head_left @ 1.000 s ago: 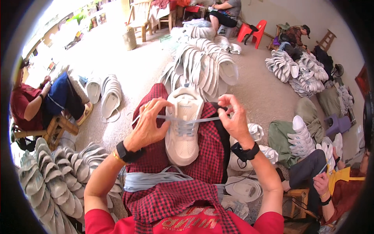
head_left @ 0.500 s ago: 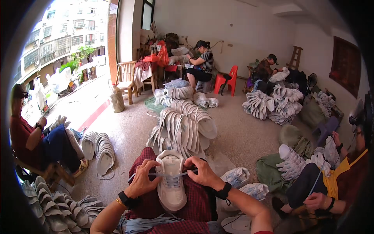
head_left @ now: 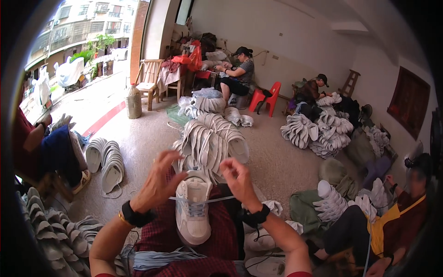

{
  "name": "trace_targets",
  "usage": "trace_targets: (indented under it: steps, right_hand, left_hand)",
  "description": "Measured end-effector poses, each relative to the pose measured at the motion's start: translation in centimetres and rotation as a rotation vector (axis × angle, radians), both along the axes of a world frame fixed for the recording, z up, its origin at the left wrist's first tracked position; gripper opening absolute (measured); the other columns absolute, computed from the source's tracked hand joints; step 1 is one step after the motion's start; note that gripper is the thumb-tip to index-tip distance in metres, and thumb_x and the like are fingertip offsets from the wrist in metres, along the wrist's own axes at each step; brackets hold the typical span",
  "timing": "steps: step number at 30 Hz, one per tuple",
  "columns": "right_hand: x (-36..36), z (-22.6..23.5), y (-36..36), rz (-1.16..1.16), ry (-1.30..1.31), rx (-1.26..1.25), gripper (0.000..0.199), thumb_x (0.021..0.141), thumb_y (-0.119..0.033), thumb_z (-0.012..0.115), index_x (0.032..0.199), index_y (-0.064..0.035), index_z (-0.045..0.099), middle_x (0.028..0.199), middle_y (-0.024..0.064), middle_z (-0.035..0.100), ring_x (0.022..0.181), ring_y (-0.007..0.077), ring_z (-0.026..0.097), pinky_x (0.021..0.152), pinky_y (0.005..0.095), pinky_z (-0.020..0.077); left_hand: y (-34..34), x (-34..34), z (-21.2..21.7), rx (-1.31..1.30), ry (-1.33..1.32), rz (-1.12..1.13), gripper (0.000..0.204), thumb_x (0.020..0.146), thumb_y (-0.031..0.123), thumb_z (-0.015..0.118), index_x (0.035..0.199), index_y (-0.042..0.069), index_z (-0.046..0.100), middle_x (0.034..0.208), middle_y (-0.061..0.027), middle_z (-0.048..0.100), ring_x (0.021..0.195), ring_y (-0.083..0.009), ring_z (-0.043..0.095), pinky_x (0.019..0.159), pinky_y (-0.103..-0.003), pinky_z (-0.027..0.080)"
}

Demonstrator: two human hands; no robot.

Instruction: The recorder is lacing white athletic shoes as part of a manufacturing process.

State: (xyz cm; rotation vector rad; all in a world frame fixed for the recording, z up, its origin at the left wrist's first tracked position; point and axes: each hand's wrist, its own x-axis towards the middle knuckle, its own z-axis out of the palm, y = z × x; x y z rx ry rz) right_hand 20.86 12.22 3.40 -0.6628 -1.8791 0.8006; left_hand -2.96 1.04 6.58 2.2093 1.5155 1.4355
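Observation:
A white sneaker [head_left: 194,228] lies on my lap, toe toward me, with pale blue lacing through its lower eyelets. Loose ends of the light blue shoelace [head_left: 217,200] stretch out to both sides across its tongue. My left hand [head_left: 161,180] is raised at the shoe's left, fingers apart, and nothing shows in it. On the other side my right hand [head_left: 240,180] hovers above the lace, its fingers loosely bent and apart, apparently holding nothing. Over my thighs, below the shoe, a bundle of light blue laces [head_left: 161,259] is draped.
Rows of nested white shoes [head_left: 205,141] stand on the floor ahead. More shoe stacks [head_left: 55,231] are at lower left and by green sacks [head_left: 307,203] at right. A co-worker in a yellow apron [head_left: 383,231] sits at right, another person [head_left: 32,138] at left. Behind stands a red chair [head_left: 265,98].
Both hands have let go of the lace ends and lifted away from the shoe, up and forward. The lace now lies across the tongue. The view has shifted slightly.

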Motion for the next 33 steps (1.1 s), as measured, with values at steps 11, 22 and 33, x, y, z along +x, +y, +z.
trace_targets:
  steps: [11, 22, 33]
  right_hand:
    - [-2.6, 6.7, 6.1, -0.459, 0.237, 0.529, 0.013, 0.097, -0.012, 0.060, 0.095, 0.0002, 0.061, 0.087, 0.0127, 0.064, 0.077, 0.0250, 0.062, 0.070, 0.0369, 0.0492]
    - [-1.9, 2.9, 5.7, -0.366, 0.179, 0.349, 0.018, 0.099, -0.017, 0.057, 0.096, 0.0009, 0.060, 0.089, 0.0135, 0.063, 0.079, 0.0256, 0.061, 0.069, 0.0370, 0.0475]
    - [-3.6, 1.3, 0.2, -0.219, 0.054, 0.379, 0.014, 0.096, -0.016, 0.062, 0.101, -0.0029, 0.063, 0.095, 0.0086, 0.062, 0.085, 0.0204, 0.062, 0.072, 0.0329, 0.0491]
  left_hand:
    - [7.8, -1.3, 1.0, 0.306, -0.200, 0.305, 0.042, 0.094, 0.018, 0.064, 0.133, 0.012, 0.051, 0.141, -0.0123, 0.046, 0.129, -0.0295, 0.047, 0.102, -0.049, 0.042]
    - [7.5, -0.6, -1.5, 0.162, -0.215, 0.290, 0.036, 0.093, 0.029, 0.067, 0.123, 0.011, 0.058, 0.142, -0.0126, 0.049, 0.127, -0.0305, 0.050, 0.098, -0.047, 0.045]
    - [6.2, 3.4, -2.2, 0.169, -0.158, 0.162, 0.021, 0.091, 0.019, 0.070, 0.105, 0.006, 0.063, 0.133, -0.0180, 0.054, 0.123, -0.0343, 0.055, 0.097, -0.044, 0.047]
